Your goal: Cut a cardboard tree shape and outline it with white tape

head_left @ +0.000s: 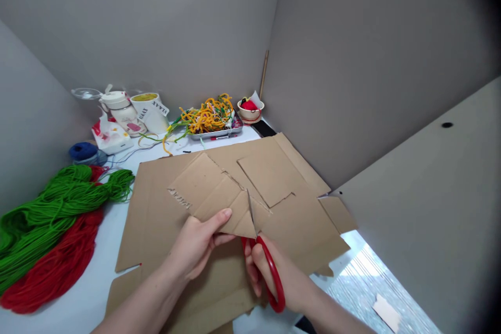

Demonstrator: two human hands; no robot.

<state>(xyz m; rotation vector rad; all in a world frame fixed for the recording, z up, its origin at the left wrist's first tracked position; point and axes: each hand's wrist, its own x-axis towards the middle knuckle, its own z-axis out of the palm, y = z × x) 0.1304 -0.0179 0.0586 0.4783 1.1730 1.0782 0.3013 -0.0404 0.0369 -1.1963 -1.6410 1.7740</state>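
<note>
My left hand (203, 242) pinches the near edge of a cardboard piece (207, 185), its thumb on top and its fingers underneath. The piece has a torn, ridged left edge and crease lines. In my right hand (270, 266) are red-handled scissors (276, 284), with my fingers through the loops. Their blades point away from me and lie at the right part of the piece, one blade showing above it. Beneath both hands spreads a large flattened cardboard sheet (152, 219). On it, to the right, is a squarish cardboard flap or piece (268, 175) with cut edges.
Green yarn (58, 209) and red yarn (66, 261) lie at the left, near a blue yarn ball (83, 151). Behind stand a white bottle (125, 115), a white cup (156, 117), a tray of orange yarn (211, 115) and a bowl (250, 113). Grey partitions enclose the table.
</note>
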